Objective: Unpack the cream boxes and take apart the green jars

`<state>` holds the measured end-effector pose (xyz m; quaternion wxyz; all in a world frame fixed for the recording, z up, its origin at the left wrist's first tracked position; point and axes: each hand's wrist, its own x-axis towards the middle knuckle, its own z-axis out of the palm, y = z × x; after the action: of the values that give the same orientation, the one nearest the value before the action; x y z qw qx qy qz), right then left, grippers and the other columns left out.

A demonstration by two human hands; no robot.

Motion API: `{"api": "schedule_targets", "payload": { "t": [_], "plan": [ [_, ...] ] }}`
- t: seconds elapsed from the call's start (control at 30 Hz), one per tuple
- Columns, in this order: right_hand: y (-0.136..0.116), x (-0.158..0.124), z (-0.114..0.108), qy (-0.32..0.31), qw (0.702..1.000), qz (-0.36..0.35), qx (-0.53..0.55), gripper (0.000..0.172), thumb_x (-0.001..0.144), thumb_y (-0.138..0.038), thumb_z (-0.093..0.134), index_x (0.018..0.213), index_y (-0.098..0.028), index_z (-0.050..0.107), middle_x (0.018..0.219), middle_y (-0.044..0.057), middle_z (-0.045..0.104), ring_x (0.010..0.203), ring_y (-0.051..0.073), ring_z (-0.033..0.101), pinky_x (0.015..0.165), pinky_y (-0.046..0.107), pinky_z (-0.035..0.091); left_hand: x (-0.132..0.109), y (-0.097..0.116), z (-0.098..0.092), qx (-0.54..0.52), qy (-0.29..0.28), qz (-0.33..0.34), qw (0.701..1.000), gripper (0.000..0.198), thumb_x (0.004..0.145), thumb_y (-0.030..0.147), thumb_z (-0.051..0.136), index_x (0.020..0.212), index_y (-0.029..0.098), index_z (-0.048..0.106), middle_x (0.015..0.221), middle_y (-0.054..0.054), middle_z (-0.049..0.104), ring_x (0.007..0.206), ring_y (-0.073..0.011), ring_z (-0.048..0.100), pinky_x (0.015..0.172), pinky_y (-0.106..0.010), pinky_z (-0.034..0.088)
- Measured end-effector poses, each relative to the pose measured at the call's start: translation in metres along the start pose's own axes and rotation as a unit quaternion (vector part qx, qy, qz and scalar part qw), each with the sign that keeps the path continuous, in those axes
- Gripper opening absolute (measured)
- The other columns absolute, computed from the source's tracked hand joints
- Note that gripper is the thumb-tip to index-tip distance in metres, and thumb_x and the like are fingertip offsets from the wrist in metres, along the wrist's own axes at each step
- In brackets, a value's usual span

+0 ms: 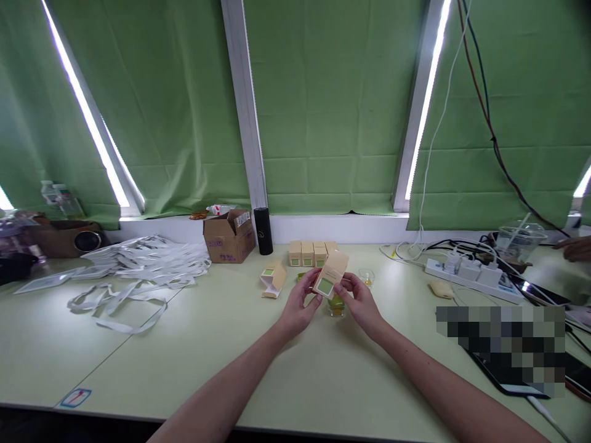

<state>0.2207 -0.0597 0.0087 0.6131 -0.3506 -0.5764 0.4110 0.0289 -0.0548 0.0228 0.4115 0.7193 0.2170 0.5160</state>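
Both my hands hold a small tan carton with a green label (330, 275) tilted above the table's middle. My left hand (299, 306) pinches its lower left corner, fingers closed. My right hand (359, 299) grips its right side, fingers closed. Just below the carton a small jar with yellow-green contents (337, 305) stands on the table. Behind it stands a row of several matching tan cartons (312, 253). An opened carton (273, 279) lies on its side to the left. A small clear cup (366, 277) sits to the right.
A brown cardboard box (229, 235) and a black cylinder (263, 231) stand at the back. A heap of white straps (138, 267) covers the left. A power strip with plugs (468, 274), cables and a dark tablet (508, 363) lie right. Another person's hand (575, 248) shows far right.
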Motion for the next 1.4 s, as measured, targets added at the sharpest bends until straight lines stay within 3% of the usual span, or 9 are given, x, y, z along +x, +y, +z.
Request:
{"api": "schedule_targets", "payload": {
  "t": [0.3,0.43,0.67,0.97,1.17,1.27,1.4],
  "plan": [
    [-0.002,-0.002,0.001,-0.007,1.000,0.009,-0.017,0.050,0.084,-0.062,0.077,0.116,-0.025,0.064,0.108,0.011,0.078,0.108,0.028,0.073,0.093,0.044,0.059,0.001,0.001,-0.001,0.007,0.010,-0.002,1.000,0.052,0.095,0.038,0.069,0.143,0.026,0.053,0.146,-0.014,0.060,0.135,-0.0311,0.057,0.110,-0.046,0.047],
    [-0.001,-0.001,0.001,-0.004,1.000,0.015,-0.013,0.052,0.081,-0.063,0.080,0.114,-0.025,0.065,0.105,0.011,0.079,0.106,0.029,0.073,0.093,0.045,0.059,0.001,0.001,-0.001,0.001,0.010,-0.004,1.000,0.052,0.093,0.029,0.067,0.143,0.025,0.053,0.145,-0.013,0.060,0.135,-0.0302,0.057,0.111,-0.045,0.047],
    [0.000,0.001,0.000,0.014,0.998,0.049,0.022,0.054,0.079,-0.067,0.079,0.108,-0.024,0.068,0.101,0.010,0.080,0.101,0.030,0.075,0.090,0.044,0.059,-0.001,0.002,-0.001,-0.027,-0.010,0.000,1.000,0.076,0.076,0.005,0.059,0.148,0.027,0.050,0.150,-0.010,0.059,0.145,-0.0308,0.049,0.121,-0.049,0.039],
    [-0.002,0.001,0.001,0.025,0.999,0.043,0.014,0.056,0.076,-0.070,0.080,0.106,-0.024,0.066,0.094,0.008,0.080,0.096,0.029,0.075,0.088,0.044,0.059,-0.003,0.009,0.001,0.187,0.029,0.008,0.982,0.059,0.091,0.026,0.068,0.148,0.025,0.053,0.144,-0.013,0.063,0.129,-0.0335,0.060,0.107,-0.050,0.049],
    [-0.002,0.002,0.000,0.038,0.998,0.052,0.023,0.056,0.075,-0.070,0.081,0.104,-0.024,0.066,0.090,0.008,0.080,0.093,0.028,0.074,0.086,0.042,0.058,-0.005,0.013,-0.003,0.208,-0.027,0.065,0.976,0.056,0.103,0.029,0.047,0.159,0.025,0.043,0.147,-0.013,0.061,0.134,-0.0321,0.057,0.115,-0.049,0.044],
    [-0.002,0.002,-0.001,0.033,0.997,0.056,0.029,0.055,0.077,-0.069,0.080,0.105,-0.024,0.066,0.091,0.008,0.080,0.091,0.028,0.074,0.085,0.042,0.058,-0.004,0.014,-0.003,0.210,-0.016,0.060,0.976,0.052,0.106,0.030,0.042,0.157,0.025,0.045,0.144,-0.012,0.063,0.131,-0.0311,0.059,0.112,-0.047,0.045],
    [-0.005,0.001,0.001,0.015,0.998,0.057,0.034,0.057,0.076,-0.070,0.081,0.107,-0.024,0.068,0.098,0.009,0.080,0.096,0.029,0.074,0.086,0.042,0.058,-0.003,0.011,-0.001,0.225,0.005,0.046,0.973,0.047,0.104,0.032,0.049,0.150,0.024,0.052,0.140,-0.013,0.065,0.128,-0.0316,0.061,0.109,-0.046,0.048]
  ]
}}
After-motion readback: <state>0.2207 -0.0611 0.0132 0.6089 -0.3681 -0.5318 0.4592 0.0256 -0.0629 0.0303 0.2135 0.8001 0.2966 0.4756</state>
